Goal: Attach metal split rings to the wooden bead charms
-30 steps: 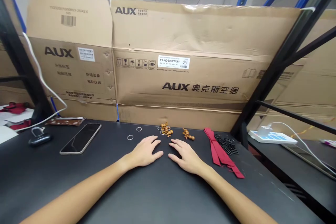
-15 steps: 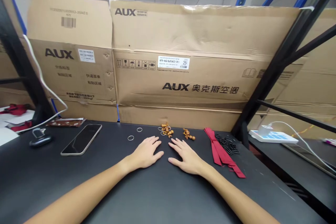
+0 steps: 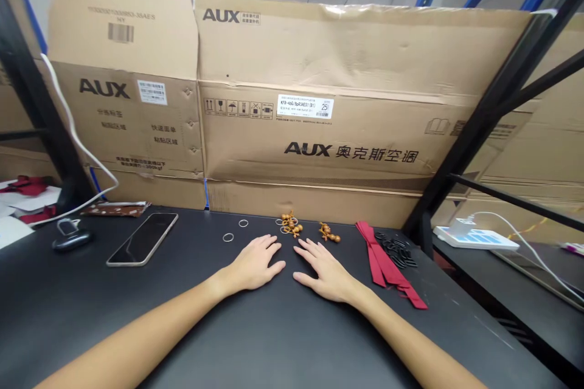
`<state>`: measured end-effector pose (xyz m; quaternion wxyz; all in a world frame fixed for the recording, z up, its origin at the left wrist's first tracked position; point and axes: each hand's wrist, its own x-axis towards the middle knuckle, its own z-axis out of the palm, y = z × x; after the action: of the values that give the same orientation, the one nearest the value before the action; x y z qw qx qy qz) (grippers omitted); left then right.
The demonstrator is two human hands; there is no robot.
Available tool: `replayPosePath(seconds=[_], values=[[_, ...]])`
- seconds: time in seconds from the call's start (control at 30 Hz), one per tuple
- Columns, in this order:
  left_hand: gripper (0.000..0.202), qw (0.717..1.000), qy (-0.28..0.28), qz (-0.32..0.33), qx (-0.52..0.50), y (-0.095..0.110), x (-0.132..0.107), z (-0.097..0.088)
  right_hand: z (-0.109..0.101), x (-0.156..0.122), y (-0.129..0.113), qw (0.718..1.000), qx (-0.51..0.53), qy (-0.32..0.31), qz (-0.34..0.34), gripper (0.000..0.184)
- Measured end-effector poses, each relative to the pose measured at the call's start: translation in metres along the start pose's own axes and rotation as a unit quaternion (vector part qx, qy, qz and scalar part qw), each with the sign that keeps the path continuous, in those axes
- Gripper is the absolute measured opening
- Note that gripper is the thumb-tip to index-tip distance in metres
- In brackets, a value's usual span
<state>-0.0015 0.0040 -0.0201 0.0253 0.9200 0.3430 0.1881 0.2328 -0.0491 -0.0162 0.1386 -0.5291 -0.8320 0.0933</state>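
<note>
Head view: glossy amber-brown beaded charms (image 3: 297,228) cluster near the back edge of the bench (image 3: 219,340); left hand (image 3: 253,264) and right hand (image 3: 327,271) lie palm-down, fingers spread.

We log two uncovered hands, left hand (image 3: 258,262) and right hand (image 3: 325,270), matching in shape and build. Fingers (image 3: 272,249) look slender with rounded tips; thumbs (image 3: 277,268) are shorter and thicker. Nails and fine creases are too small for us to make out. Wrists (image 3: 221,284) are narrow, plain and bare. Left forearm (image 3: 150,328) and right forearm (image 3: 401,334) are bare too: long, smooth-outlined, widening toward the near side, where we lose them out of view.
</note>
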Motion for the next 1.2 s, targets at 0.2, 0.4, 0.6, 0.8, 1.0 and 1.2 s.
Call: replayPosePath(seconds=[0.2, 0.4, 0.6, 0.8, 1.0, 1.2], values=[[0.055, 1.0, -0.002, -0.002, 0.001, 0.001, 0.0, -0.002, 0.0, 0.0, 0.001, 1.0, 0.004, 0.004, 0.0, 0.069], [0.052, 1.0, 0.011, -0.027, 0.001, 0.004, 0.0, -0.002, 0.002, -0.001, 0.003, 1.0, -0.012, 0.011, -0.009, 0.068], [0.064, 0.986, 0.02, -0.151, 0.06, 0.006, 0.0, 0.002, 0.002, 0.003, 0.016, 0.985, -0.081, 0.143, 0.06, 0.043], [0.069, 0.984, -0.006, -0.177, 0.035, 0.005, -0.001, 0.003, 0.001, 0.005, 0.033, 0.947, -0.159, 0.205, 0.191, 0.038], [0.069, 0.983, 0.007, -0.175, 0.053, 0.007, 0.0, 0.002, 0.004, 0.006, 0.036, 0.942, -0.169, 0.204, 0.208, 0.044], [0.068, 0.982, 0.008, -0.181, 0.045, 0.006, 0.0, 0.002, -0.002, 0.006, 0.036, 0.948, -0.151, 0.189, 0.209, 0.036]])
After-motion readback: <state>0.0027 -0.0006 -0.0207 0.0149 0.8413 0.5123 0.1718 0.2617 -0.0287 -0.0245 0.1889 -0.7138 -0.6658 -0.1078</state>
